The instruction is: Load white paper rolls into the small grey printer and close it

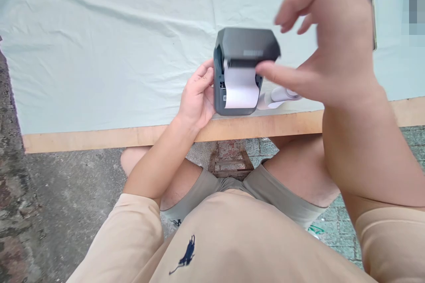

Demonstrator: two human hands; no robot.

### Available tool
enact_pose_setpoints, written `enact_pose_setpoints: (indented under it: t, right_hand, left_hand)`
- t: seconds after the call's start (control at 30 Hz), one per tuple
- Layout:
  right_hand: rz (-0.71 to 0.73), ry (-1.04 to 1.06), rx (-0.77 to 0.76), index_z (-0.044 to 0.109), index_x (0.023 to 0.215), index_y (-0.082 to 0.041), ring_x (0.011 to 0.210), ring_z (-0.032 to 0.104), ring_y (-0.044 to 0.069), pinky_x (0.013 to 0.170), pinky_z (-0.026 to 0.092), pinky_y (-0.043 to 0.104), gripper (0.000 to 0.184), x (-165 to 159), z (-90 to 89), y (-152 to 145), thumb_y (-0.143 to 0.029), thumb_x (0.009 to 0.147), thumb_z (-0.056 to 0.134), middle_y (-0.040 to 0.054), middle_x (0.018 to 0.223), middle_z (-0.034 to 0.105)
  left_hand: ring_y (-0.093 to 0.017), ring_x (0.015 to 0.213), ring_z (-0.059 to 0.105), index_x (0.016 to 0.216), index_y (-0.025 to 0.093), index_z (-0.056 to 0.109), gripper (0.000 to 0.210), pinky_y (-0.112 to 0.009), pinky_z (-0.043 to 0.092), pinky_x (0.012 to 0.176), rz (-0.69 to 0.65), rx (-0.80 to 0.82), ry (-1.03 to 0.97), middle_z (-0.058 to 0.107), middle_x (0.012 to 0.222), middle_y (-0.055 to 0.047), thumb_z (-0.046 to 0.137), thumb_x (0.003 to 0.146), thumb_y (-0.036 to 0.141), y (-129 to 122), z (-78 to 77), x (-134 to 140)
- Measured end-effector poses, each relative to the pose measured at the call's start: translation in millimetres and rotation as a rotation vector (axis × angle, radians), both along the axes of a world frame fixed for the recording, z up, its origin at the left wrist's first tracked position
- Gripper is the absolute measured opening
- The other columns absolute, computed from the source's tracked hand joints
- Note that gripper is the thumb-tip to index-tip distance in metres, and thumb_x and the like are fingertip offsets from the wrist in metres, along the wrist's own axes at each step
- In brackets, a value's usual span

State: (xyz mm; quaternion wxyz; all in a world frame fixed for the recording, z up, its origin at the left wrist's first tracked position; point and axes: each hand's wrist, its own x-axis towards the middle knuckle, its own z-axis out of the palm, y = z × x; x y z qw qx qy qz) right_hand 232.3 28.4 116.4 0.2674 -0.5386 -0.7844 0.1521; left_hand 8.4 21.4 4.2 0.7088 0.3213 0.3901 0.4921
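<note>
A small dark label printer [219, 101] stands near the table's front edge with its lid [245, 44] tilted up. From beneath the lid a white paper strip [241, 90] curls down over the printer's front. My left hand [199, 93] grips the printer's left side, fingers partly hidden behind it. My right hand [332, 40], slightly blurred, is raised over the right side with fingers spread. Its thumb tip is by the lid's lower right corner; whether it touches, I cannot tell. A roll of white paper [282, 94] lies right of the printer, under my right hand.
A pale cloth [116, 53] covers the table, leaving a bare wooden front edge [99, 138]. At the far right lies a dark flat device [374, 17] with a light rim, partly behind my right hand. A wooden stool [230, 168] shows between my legs.
</note>
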Motion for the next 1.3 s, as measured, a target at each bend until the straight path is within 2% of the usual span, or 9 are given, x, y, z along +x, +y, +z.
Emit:
enact_pose_setpoints:
  t: [0.07,0.13,0.33,0.57,0.77,0.9,1.03,1.17,1.3]
  right_hand:
    - [-0.163,0.075,0.136,0.038,0.081,-0.024,0.079,0.061,0.02,0.083,0.051,0.041,0.037,-5.9,1.3,-4.4,-0.048,0.092,0.064,0.0044,0.083,0.062]
    - [-0.16,0.087,0.102,0.034,0.077,-0.023,0.068,0.055,0.016,0.075,0.046,0.037,0.038,-11.4,-0.1,-7.7,-0.044,0.098,0.058,0.0021,0.072,0.055]
    - [-0.031,-0.271,-0.24,0.073,0.105,-0.027,0.075,0.06,0.022,0.07,0.033,0.037,0.018,-17.8,-6.2,-3.4,-0.042,0.095,0.067,0.0032,0.074,0.065]
    - [0.054,-0.316,-0.236,0.072,0.102,-0.028,0.076,0.055,0.021,0.063,0.017,0.035,0.014,-18.1,-20.4,2.7,-0.032,0.09,0.069,0.0056,0.096,0.073]
    - [0.129,-0.09,-0.246,0.081,0.104,-0.028,0.075,0.059,0.016,0.059,0.038,0.034,0.024,-10.5,5.4,-2.2,-0.025,0.083,0.069,0.004,0.101,0.077]
    - [-0.071,0.226,-0.237,0.08,0.103,-0.023,0.07,0.055,0.009,0.053,0.041,0.03,0.029,21.6,17.9,-6.1,-0.026,0.076,0.071,0.0018,0.103,0.076]
    - [-0.317,0.333,-0.133,0.065,0.096,-0.023,0.076,0.061,0.013,0.048,0.038,0.027,0.039,59.0,-10.1,6.3,-0.022,0.065,0.089,0.0054,0.099,0.073]
    - [-0.476,0.197,-0.442,0.063,0.109,-0.025,0.061,0.063,0.011,0.048,0.045,0.028,0.058,72.5,-44.7,16.7,-0.024,0.067,0.102,0.0083,0.109,0.079]
    - [-0.453,0.074,-0.486,0.07,0.117,-0.028,0.058,0.06,0.005,0.057,0.048,0.03,0.059,76.4,-39.0,0.4,-0.02,0.068,0.102,0.0094,0.136,0.077]
  left_hand:
    - [-0.036,0.161,0.063,0.109,0.026,0.076,0.04,-0.049,0.065,0.124,0.002,0.002,0.011,0.084,0.117,-0.006,0.083,0.092,0.061,0.2,-0.2,0.2]
    - [-0.035,0.163,0.061,0.109,0.026,0.076,0.038,-0.048,0.065,0.125,-0.006,-0.023,0.001,0.085,0.116,-0.005,0.083,0.092,0.06,-0.9,1.9,0.9]
    - [-0.037,0.164,0.06,0.116,0.029,0.075,0.056,-0.045,0.067,0.119,-0.069,0.005,-0.032,0.086,0.128,-0.003,0.091,0.083,0.07,-8.4,9.2,4.0]
    - [-0.036,0.151,0.072,0.13,0.029,0.069,0.074,-0.038,0.069,0.105,-0.132,0.036,-0.025,0.081,0.146,-0.006,0.104,0.072,0.059,-11.4,7.0,1.9]
    - [-0.035,0.142,0.078,0.121,0.025,0.071,0.061,-0.041,0.071,0.104,-0.088,-0.028,-0.067,0.086,0.128,-0.006,0.101,0.077,0.056,-9.8,12.3,2.3]
    - [-0.036,0.143,0.077,0.116,0.024,0.073,0.056,-0.046,0.071,0.111,-0.077,-0.032,-0.091,0.086,0.131,-0.006,0.101,0.078,0.054,-7.5,13.4,2.1]
    - [-0.038,0.149,0.074,0.115,0.024,0.074,0.058,-0.048,0.07,0.114,-0.087,-0.045,-0.101,0.084,0.14,-0.008,0.104,0.074,0.053,-5.7,13.3,1.2]
    - [-0.037,0.15,0.073,0.116,0.024,0.074,0.058,-0.047,0.071,0.114,-0.09,-0.038,-0.098,0.082,0.147,-0.009,0.104,0.074,0.052,-5.3,14.5,0.7]
    - [-0.035,0.148,0.074,0.119,0.025,0.075,0.058,-0.042,0.073,0.107,-0.098,-0.019,-0.037,0.082,0.144,-0.008,0.102,0.076,0.054,-5.4,15.0,-0.4]
